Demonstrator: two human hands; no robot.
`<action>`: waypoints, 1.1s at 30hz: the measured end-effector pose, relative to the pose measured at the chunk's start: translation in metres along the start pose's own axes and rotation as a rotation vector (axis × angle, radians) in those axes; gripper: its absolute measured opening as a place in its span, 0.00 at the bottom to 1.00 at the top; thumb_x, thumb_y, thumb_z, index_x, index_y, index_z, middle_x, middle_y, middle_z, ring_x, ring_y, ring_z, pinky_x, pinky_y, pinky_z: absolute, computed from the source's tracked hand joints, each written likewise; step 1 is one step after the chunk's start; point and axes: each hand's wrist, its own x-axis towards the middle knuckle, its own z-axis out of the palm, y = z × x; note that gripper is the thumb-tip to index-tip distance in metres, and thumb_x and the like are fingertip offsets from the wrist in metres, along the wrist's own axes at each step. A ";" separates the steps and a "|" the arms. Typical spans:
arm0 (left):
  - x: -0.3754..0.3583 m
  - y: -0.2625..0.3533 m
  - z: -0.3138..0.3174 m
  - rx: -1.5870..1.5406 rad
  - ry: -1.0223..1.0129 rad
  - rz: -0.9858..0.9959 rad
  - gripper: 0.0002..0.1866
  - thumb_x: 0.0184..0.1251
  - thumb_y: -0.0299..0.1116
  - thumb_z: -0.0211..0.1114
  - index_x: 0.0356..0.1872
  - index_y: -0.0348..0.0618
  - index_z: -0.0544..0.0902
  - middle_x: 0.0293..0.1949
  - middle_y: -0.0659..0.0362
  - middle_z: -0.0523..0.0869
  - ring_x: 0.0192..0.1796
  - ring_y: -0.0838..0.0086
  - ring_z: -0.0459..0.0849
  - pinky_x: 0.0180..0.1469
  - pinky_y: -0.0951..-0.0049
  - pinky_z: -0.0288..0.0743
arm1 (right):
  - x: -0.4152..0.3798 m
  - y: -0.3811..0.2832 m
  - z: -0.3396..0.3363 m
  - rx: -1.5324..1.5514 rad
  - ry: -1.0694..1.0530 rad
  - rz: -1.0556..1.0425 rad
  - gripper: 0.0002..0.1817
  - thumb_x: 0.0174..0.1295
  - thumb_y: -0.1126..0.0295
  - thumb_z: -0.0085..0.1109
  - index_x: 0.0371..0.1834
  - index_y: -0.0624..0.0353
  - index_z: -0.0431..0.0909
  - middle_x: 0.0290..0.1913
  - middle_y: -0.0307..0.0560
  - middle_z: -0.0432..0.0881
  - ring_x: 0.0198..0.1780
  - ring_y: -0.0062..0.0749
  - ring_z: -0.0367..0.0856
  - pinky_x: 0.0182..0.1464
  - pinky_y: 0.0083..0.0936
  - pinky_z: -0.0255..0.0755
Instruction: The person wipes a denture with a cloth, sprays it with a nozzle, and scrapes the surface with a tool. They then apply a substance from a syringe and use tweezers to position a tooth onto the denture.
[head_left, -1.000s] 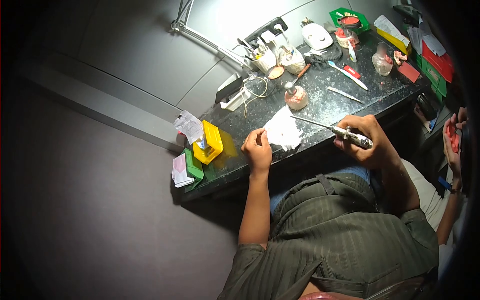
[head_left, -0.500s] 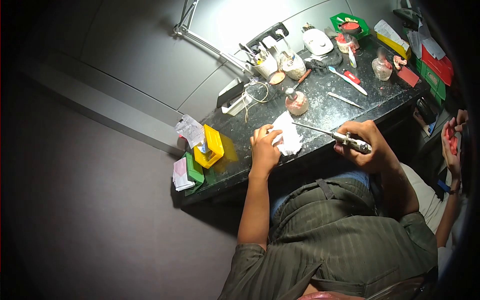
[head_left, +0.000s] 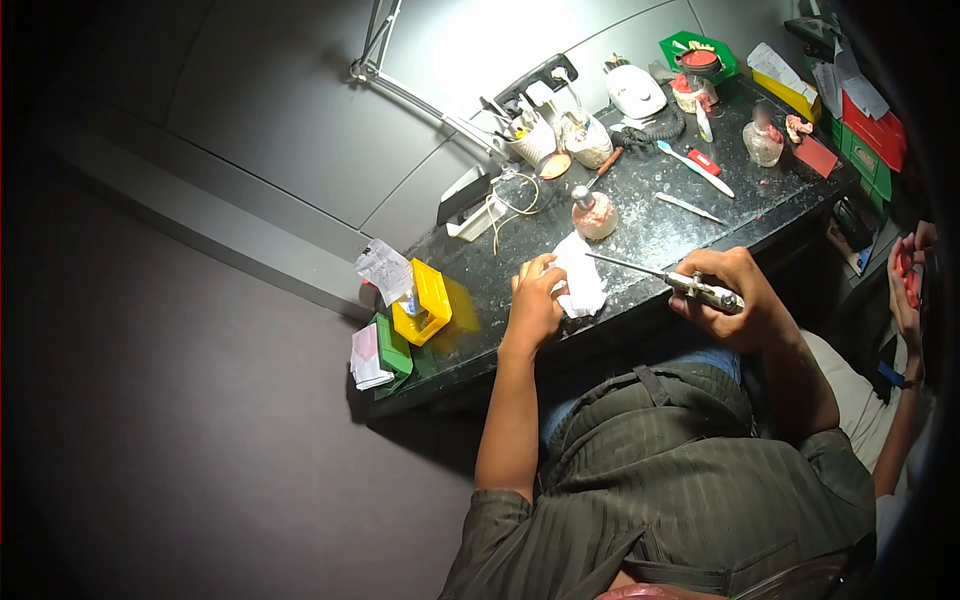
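My right hand (head_left: 728, 290) is closed around a metal-handled tool (head_left: 712, 293) with a long thin shaft. The shaft points left, its tip over the white tissue (head_left: 582, 280). My left hand (head_left: 538, 305) is at the tissue's left edge, fingers bent and pinching at it; anything else under the fingers is hidden. Just behind the tissue stands a round jar (head_left: 595, 216) with a metal top and pinkish-white contents.
On the dark bench lie a toothbrush (head_left: 698, 170), a thin pale instrument (head_left: 690, 207) and a red-handled tool (head_left: 607, 165). A glass bottle (head_left: 764, 144) stands right, a yellow bin (head_left: 424, 302) left. Another person's hand (head_left: 905, 290) is at far right.
My left hand has shifted slightly right and down relative to the tissue, and its fingers have curled more toward the edge. My right hand holds the tool almost unmoved. The view has tilted slightly.
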 end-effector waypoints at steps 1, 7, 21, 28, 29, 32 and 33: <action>0.000 0.000 -0.002 0.000 0.001 0.003 0.07 0.62 0.23 0.68 0.40 0.44 0.87 0.60 0.51 0.82 0.63 0.55 0.77 0.63 0.56 0.67 | 0.000 0.001 0.001 0.034 0.011 -0.019 0.05 0.59 0.75 0.68 0.31 0.63 0.81 0.22 0.39 0.78 0.25 0.14 0.72 0.28 0.21 0.65; -0.002 -0.004 -0.017 -0.248 0.263 -0.013 0.07 0.67 0.26 0.70 0.44 0.38 0.86 0.59 0.48 0.84 0.60 0.58 0.84 0.65 0.61 0.74 | 0.000 0.000 -0.002 -0.001 0.011 -0.014 0.05 0.58 0.75 0.68 0.31 0.63 0.81 0.22 0.39 0.77 0.25 0.14 0.72 0.28 0.21 0.65; -0.023 0.034 -0.030 -1.453 0.347 -0.190 0.11 0.81 0.31 0.57 0.52 0.32 0.79 0.55 0.43 0.86 0.60 0.57 0.85 0.68 0.57 0.75 | -0.005 -0.011 0.012 0.102 -0.075 -0.130 0.06 0.49 0.78 0.64 0.32 0.62 0.80 0.23 0.43 0.79 0.23 0.21 0.75 0.30 0.22 0.70; -0.025 0.059 -0.025 -1.110 0.407 -0.073 0.09 0.78 0.26 0.61 0.50 0.31 0.81 0.49 0.48 0.88 0.57 0.64 0.86 0.68 0.62 0.73 | -0.005 -0.008 0.018 0.101 -0.049 -0.099 0.05 0.53 0.76 0.67 0.32 0.61 0.81 0.24 0.44 0.79 0.22 0.22 0.76 0.29 0.23 0.69; -0.026 0.060 -0.025 -1.104 0.409 -0.086 0.08 0.76 0.24 0.63 0.50 0.31 0.81 0.49 0.47 0.89 0.56 0.65 0.87 0.67 0.63 0.74 | -0.006 -0.009 0.018 0.100 -0.048 -0.080 0.05 0.54 0.76 0.67 0.32 0.61 0.81 0.24 0.44 0.79 0.23 0.22 0.76 0.29 0.24 0.69; -0.028 0.061 -0.024 -0.982 0.403 -0.095 0.08 0.75 0.23 0.63 0.50 0.30 0.82 0.51 0.46 0.88 0.56 0.65 0.87 0.67 0.63 0.75 | -0.005 -0.010 0.017 0.104 -0.044 -0.068 0.05 0.55 0.76 0.68 0.33 0.61 0.81 0.24 0.44 0.79 0.23 0.23 0.77 0.29 0.24 0.69; -0.028 0.060 -0.023 -0.983 0.402 -0.097 0.08 0.75 0.23 0.63 0.50 0.30 0.82 0.51 0.46 0.88 0.56 0.65 0.87 0.67 0.63 0.75 | -0.005 -0.010 0.017 0.106 -0.041 -0.078 0.05 0.55 0.76 0.68 0.33 0.62 0.81 0.24 0.44 0.79 0.23 0.23 0.77 0.29 0.24 0.69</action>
